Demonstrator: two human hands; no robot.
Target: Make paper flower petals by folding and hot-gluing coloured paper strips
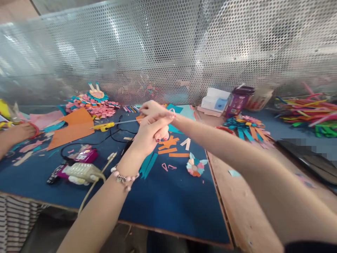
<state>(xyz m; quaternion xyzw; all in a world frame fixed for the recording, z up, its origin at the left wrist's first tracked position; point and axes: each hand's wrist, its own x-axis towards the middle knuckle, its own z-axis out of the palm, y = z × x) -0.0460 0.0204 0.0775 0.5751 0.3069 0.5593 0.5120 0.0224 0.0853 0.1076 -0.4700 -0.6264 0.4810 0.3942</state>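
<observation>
My left hand, wearing a beaded bracelet, is raised over the mat with its fingers curled. A small pink paper loop shows at its index fingertip, apparently held there. Reaching across behind it, my right hand is partly covered, and its fingers point down toward the back of the table; what they touch is hidden. Below the hands lie orange paper strips, teal strips and two pink paper loops. Nearby sits a round multicoloured paper flower.
A yellow glue gun with a translucent stick lies left of my hands, beside a power strip and cables. At far left is another person's hand. A phone and pipe cleaners lie right. Perforated metal stands behind.
</observation>
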